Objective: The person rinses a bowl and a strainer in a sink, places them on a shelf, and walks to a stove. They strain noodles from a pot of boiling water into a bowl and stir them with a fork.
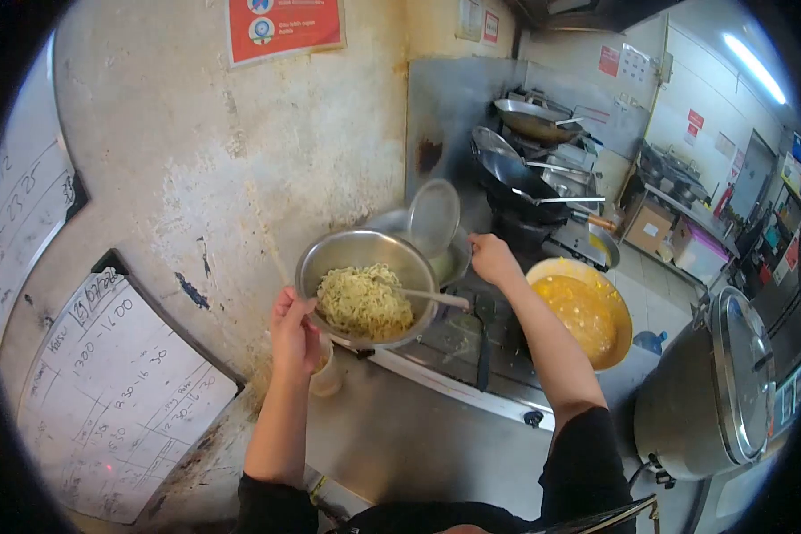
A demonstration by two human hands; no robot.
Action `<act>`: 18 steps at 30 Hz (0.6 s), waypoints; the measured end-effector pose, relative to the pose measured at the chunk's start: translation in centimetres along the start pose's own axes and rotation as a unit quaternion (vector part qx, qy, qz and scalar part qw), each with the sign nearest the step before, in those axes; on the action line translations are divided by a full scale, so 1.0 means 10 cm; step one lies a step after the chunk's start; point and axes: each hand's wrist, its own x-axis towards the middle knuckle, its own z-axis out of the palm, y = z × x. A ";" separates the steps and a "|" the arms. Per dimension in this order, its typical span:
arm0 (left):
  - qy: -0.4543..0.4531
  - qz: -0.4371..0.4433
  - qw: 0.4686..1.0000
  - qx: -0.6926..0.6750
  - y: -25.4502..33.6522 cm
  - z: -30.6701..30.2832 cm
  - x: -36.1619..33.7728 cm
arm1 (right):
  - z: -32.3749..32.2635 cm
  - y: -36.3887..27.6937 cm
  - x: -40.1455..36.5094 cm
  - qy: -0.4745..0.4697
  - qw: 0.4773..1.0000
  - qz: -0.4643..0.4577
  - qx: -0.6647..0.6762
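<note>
My left hand (295,327) grips the left rim of a metal mixing bowl (411,267), which is tilted toward me. A heap of cooked noodles (365,303) lies in the bowl, and a utensil with a pale handle (434,296) rests in it over the right rim. Just beyond the bowl, a round mesh strainer (433,216) is raised nearly upright over a pot (458,255) on the stove. My right hand (494,260) is closed to the right of the strainer, apparently on its handle, which hardly shows.
A pan of orange sauce (627,325) sits right of the stove. A dark spatula (483,351) lies on the stovetop. Woks (507,169) stand at the back. At right is a large lidded steel pot (685,400); a whiteboard (120,392) leans on the left wall.
</note>
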 end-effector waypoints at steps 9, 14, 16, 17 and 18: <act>0.006 -0.185 0.983 0.011 -0.43 -0.43 -1.41 | -0.34 -0.52 -0.93 -0.092 0.985 -0.062 -0.129; -0.038 -0.303 0.952 -0.023 -1.15 -0.79 -2.09 | -0.84 -0.82 -2.98 -0.355 0.925 0.120 -0.061; -0.059 -0.338 0.938 -0.042 -1.44 -0.91 -2.32 | -0.60 -0.59 -3.81 -0.339 0.915 0.213 -0.046; -0.087 -0.373 0.923 -0.037 -1.58 -0.97 -2.43 | -0.51 -0.53 -4.11 -0.310 0.914 0.261 0.013; -0.114 -0.407 0.906 -0.031 -1.71 -1.00 -2.54 | -0.45 -0.45 -4.40 -0.264 0.902 0.331 0.081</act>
